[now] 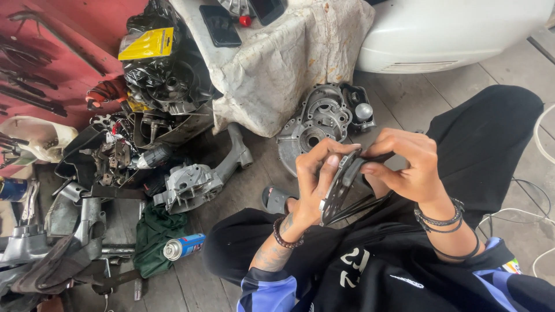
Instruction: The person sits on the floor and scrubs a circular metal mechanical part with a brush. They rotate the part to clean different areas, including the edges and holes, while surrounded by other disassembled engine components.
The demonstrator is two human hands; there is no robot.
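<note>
Clutch plates (338, 188), several stacked, held between left hand (315, 182) and right hand (407, 167).

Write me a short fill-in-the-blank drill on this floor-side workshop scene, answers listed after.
1. Both hands, the left hand and the right hand, hold a stack of thin round ____.
2. The spray can lies on its side beside a ____ cloth.
3. Two phones lie on a sheet-covered surface, their screens ____.
Missing words: plates; green; dark
</note>
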